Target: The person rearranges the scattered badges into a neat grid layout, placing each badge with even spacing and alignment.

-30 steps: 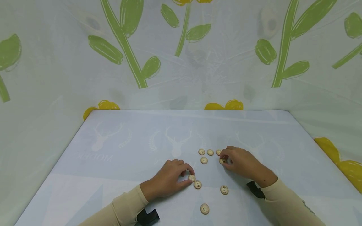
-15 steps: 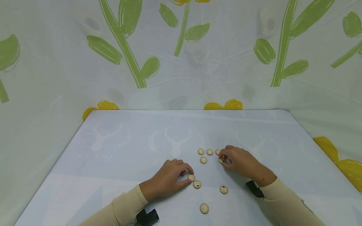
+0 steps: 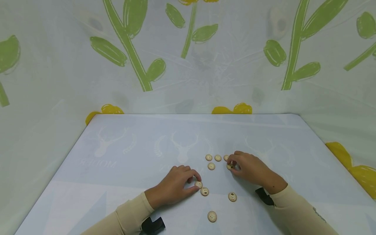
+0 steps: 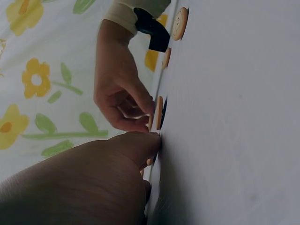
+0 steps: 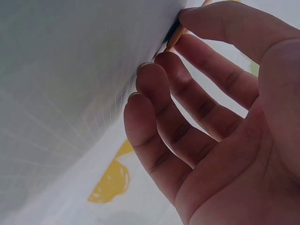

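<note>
In the head view, my left hand rests low over the table. Its thumb and index finger pinch a small round wooden disc with a face drawn on it. Just beyond the thumb tip lies another face disc. Farther right, my right hand pinches a dark-marked wooden disc by its edges, partly covered by the fingers. The right wrist view shows that disc edge-on between thumb and index finger, with the other fingers loosely bent. My left hand hides most of its own disc in the left wrist view.
Beyond the hands several wooden discs form a row, among them a middle disc; a single disc sits below it. Nearer lie a face disc and a front disc. A flower-patterned curtain surrounds the pale table.
</note>
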{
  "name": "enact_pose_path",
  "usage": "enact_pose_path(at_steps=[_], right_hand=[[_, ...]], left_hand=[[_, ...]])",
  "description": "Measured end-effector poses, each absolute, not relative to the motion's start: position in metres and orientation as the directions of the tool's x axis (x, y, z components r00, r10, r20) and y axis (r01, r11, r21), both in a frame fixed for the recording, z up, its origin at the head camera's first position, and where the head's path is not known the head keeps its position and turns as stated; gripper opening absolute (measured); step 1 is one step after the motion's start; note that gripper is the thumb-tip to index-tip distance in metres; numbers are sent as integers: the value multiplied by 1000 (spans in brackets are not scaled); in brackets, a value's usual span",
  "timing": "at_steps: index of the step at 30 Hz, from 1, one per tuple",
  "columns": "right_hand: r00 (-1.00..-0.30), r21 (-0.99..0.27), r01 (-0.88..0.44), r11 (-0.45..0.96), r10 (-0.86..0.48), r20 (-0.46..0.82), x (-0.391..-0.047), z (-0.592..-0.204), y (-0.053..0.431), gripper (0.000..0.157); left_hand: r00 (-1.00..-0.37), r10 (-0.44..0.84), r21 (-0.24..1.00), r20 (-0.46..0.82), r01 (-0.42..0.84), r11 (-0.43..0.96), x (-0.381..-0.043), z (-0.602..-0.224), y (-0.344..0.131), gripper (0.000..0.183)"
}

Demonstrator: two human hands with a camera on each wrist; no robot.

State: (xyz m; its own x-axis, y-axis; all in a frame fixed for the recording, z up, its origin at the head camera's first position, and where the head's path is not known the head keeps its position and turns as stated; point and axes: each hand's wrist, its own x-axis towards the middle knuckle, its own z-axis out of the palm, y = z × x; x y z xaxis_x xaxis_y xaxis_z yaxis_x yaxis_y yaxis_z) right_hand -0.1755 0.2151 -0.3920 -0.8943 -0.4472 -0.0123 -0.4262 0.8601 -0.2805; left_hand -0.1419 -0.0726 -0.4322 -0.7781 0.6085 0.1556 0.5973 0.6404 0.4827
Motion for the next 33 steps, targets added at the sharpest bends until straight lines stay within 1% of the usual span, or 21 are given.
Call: enact_pose_path(at_steps=[15,23,26,33], right_hand=[[-901,-272,-409,871,-432,-30,-175,-390,215,17],[-901,-279,-407,870,-432,-32,-176,-391,219,14],[-896,-297,-415,860,-443,-30,-176,-391,220,12],[-867,-397,-439,806,-496,-48,-175,-384,220,11]], left_hand=[[-780,608,487,148,592,641,-142,-433,-72,18],[-781,608,495,141,588,640,-142,-431,-71,18],[-782,608,495,137,586,642,-142,-431,-71,18],[-784,605,488,137,585,647,-142,-431,-72,19]])
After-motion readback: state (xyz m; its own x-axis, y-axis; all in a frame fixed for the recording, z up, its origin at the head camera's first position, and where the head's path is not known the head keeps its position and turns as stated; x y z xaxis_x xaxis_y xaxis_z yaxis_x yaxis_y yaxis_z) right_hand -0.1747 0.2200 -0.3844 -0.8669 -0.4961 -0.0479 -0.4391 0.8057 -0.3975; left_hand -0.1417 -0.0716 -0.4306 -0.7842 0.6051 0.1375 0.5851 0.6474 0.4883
